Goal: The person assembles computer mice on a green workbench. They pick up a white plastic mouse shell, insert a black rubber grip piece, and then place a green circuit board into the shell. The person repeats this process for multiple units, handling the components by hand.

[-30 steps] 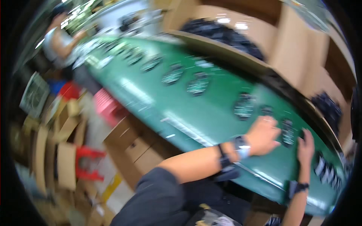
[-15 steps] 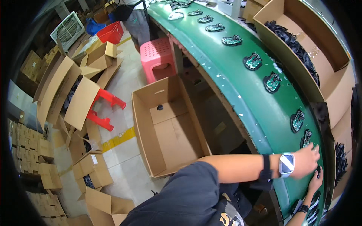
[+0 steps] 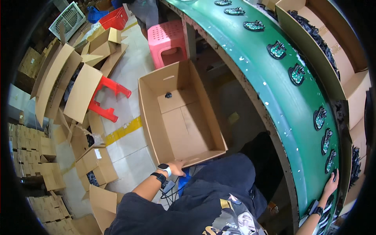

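Observation:
My left hand (image 3: 176, 168), with a white watch at the wrist, is at the near rim of a large open cardboard carton (image 3: 181, 117) on the floor, its fingers closed about the edge. A small dark piece (image 3: 168, 95) lies inside the carton. At the right, over the green conveyor belt (image 3: 274, 102), my right hand (image 3: 331, 185) pinches a small black part (image 3: 335, 172), mostly covered by the fingers. Just beyond it lies a black oval shell with a green circuit board (image 3: 330, 161); several more, like computer-mouse bases, line the belt.
Long cartons of black parts (image 3: 313, 33) stand along the belt's far side. A pink stool (image 3: 168, 41) sits beyond the open carton. To the left are a red upturned stool (image 3: 105, 98), opened cartons (image 3: 98, 168) and stacked boxes (image 3: 31, 145). Another person (image 3: 143, 13) stands at the far end.
My left hand has left the belt and swung down to the carton rim. Another board-bearing shell now shows beside my right hand, which stays at the belt. The view has shifted.

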The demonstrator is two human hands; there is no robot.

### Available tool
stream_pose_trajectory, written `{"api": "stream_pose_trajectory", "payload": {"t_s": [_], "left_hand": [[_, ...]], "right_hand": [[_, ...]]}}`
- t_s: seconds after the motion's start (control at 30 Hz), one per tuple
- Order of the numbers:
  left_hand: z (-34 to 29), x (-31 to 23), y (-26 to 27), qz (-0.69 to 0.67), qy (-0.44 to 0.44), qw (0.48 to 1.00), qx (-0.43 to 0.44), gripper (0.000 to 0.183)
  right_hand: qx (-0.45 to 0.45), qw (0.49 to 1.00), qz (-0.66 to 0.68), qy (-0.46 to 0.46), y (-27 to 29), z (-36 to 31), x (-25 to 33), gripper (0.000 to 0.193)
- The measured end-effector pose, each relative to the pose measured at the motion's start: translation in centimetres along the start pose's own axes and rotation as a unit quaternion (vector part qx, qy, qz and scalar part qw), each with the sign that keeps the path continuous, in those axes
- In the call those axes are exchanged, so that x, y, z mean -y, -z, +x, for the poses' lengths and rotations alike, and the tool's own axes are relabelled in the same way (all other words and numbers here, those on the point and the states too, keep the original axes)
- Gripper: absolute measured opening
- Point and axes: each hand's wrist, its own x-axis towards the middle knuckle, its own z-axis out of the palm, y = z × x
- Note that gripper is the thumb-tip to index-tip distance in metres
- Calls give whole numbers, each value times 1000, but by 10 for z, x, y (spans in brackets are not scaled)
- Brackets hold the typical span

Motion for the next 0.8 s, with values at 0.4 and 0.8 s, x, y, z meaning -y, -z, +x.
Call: {"api": "stream_pose_trajectory", "payload": {"t_s": [0.4, 0.8], "left_hand": [[-149, 254, 13, 287, 280, 914, -65, 29], [28, 159, 70, -141, 293, 888, -326, 42]], "right_hand": [[16, 999, -48, -13, 24, -3, -9, 44], [31, 998, -43, 15, 16, 10, -19, 43]]}}
